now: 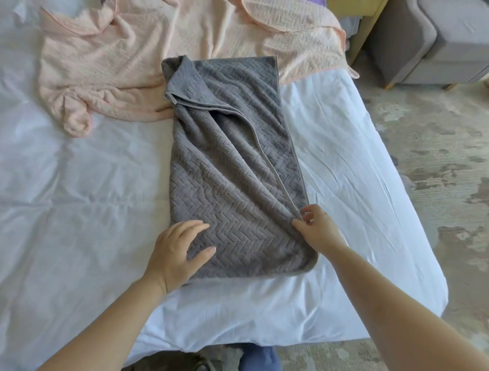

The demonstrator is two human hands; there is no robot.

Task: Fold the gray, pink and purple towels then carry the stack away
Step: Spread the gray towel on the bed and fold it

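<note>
A gray towel point(227, 169) with a herringbone weave lies lengthwise on the bed, folded roughly in half, its upper layer askew and wrinkled. My left hand point(177, 251) rests flat on its near left corner, fingers spread. My right hand point(315, 227) pinches the hemmed edge of the upper layer at the near right side. Rumpled and unfolded, a pink towel point(148, 58) spreads across the far part of the bed, partly under the gray towel's far end. A sliver of purple towel point(320, 3) shows at the top edge.
The bed has a white sheet point(79, 185) and its right edge runs diagonally past the towel. A gray sofa point(436, 39) stands at the upper right on a mottled floor point(436, 159). A blue foot or slipper point(260, 357) shows at the bottom.
</note>
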